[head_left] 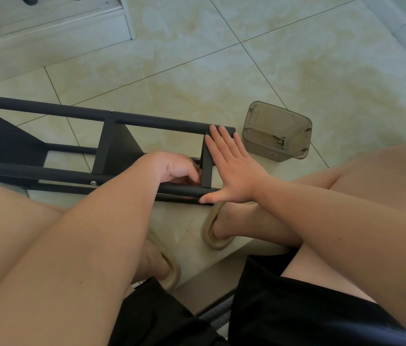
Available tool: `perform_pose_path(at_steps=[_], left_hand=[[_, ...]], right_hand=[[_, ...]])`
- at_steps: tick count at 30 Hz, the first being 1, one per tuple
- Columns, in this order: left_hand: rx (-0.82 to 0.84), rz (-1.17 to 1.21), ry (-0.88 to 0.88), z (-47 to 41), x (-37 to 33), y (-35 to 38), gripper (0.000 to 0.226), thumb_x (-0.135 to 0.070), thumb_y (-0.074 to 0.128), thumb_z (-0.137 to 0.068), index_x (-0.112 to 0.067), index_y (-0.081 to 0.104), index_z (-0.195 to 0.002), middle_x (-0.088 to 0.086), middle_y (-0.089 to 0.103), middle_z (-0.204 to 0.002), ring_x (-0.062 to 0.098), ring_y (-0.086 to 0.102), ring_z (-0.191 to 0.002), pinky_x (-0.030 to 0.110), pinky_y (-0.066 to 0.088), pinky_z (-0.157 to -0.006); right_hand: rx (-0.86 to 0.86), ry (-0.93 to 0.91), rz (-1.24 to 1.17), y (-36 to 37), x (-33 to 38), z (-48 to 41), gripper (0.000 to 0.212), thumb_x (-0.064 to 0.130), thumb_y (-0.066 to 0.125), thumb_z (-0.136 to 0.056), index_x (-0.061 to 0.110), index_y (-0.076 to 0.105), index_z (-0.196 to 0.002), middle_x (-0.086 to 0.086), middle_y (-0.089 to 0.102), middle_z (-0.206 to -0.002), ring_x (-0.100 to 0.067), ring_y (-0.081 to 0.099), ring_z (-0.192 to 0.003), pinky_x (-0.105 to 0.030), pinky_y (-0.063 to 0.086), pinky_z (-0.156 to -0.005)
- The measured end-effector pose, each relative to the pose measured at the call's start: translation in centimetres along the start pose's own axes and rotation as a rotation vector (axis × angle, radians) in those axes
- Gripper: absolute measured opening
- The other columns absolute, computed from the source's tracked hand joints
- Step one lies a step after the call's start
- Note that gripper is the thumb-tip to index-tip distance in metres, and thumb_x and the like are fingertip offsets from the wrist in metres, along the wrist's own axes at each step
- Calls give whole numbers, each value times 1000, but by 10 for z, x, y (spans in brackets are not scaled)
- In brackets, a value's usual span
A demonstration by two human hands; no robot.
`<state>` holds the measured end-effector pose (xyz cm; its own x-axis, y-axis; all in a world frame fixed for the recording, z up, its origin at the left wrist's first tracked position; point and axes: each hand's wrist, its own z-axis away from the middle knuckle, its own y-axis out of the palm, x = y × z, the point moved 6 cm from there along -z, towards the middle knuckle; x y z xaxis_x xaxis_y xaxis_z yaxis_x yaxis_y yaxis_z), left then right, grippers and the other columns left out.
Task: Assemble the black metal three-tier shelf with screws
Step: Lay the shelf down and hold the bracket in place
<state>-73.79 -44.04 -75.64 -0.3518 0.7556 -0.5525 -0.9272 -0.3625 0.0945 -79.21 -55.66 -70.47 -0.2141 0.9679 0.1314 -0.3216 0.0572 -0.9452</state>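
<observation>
Two bare hands work at the near end of the black metal shelf frame point(147, 122), which lies on its side on the tiled floor point(296, 58). The right hand point(231, 168) presses flat, fingers spread and gripping nothing, against the end tier panel point(206, 166), while the left hand point(177, 167) curls at the joint; whether it pinches a screw cannot be told. Keeping that panel square against the lower rail point(187, 191) should let the holes line up, with spare screws point(281, 142) waiting in the tinted plastic container point(276, 128) just beside.

The glossy cream tiled floor point(259, 78) carries everything. On it lie the black shelf frame point(47, 113) on its side and, just beside it, a smoky plastic box point(266, 121) holding screws point(281, 143).
</observation>
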Motion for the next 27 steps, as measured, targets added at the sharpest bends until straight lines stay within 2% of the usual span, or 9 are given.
perform_pose_path(at_steps=[2, 5, 10, 14, 16, 20, 24, 27], left_hand=[[-4, -8, 15, -2, 0, -1, 29, 1, 56, -92, -1, 69, -117, 19, 69, -118, 29, 64, -104, 40, 46, -103], [1, -9, 24, -3, 2, -2, 26, 2, 56, -91, -4, 71, -111, 18, 70, -117, 29, 65, -104, 40, 47, -103], [-8, 34, 21, -2, 0, -2, 25, 5, 54, -91, -4, 70, -107, 12, 71, -100, 24, 66, -90, 30, 53, -81], [-3, 108, -62, -3, 8, -4, 27, -9, 60, -91, -6, 72, -115, 18, 70, -117, 36, 66, -112, 47, 52, -101], [-13, 103, -102, -3, 10, -4, 28, -15, 63, -91, -7, 73, -116, 20, 70, -118, 38, 66, -113, 52, 52, -99], [26, 95, -88, -2, 8, -1, 26, -10, 63, -91, -6, 72, -115, 16, 73, -103, 32, 68, -97, 49, 52, -100], [40, 86, -73, -1, 7, 0, 26, -1, 56, -91, -5, 72, -111, 17, 71, -100, 32, 68, -89, 44, 54, -91], [21, 49, -40, 1, 4, 1, 24, 1, 56, -91, -5, 71, -109, 19, 68, -105, 32, 64, -94, 44, 49, -99]], right_hand=[[-2, -2, -3, 0, 0, 0, 139, 100, 30, -67, 5, -12, -160, -13, -23, -167, -29, -27, -153, -49, -13, -125], [1, -1, -2, -1, 0, 0, 139, 99, 30, -67, 5, -13, -160, -13, -24, -167, -29, -27, -152, -49, -13, -125], [6, 0, 2, -1, 0, 0, 139, 100, 30, -67, 5, -14, -160, -13, -25, -167, -29, -28, -152, -49, -14, -125], [7, -1, 8, -1, 0, 0, 139, 100, 29, -67, 5, -13, -160, -13, -25, -166, -30, -28, -152, -49, -14, -125], [3, -4, 8, -1, 1, 0, 139, 100, 29, -68, 5, -13, -160, -13, -25, -166, -30, -28, -152, -49, -14, -125], [3, -3, 6, -1, 0, 0, 139, 100, 28, -67, 4, -13, -160, -14, -24, -166, -30, -28, -152, -49, -14, -125], [0, -4, -4, -1, 1, 1, 139, 100, 27, -66, 4, -12, -160, -14, -23, -167, -30, -27, -152, -49, -15, -124], [2, -1, -2, -1, 0, 1, 139, 100, 28, -66, 5, -13, -160, -14, -24, -167, -30, -27, -153, -48, -15, -124]])
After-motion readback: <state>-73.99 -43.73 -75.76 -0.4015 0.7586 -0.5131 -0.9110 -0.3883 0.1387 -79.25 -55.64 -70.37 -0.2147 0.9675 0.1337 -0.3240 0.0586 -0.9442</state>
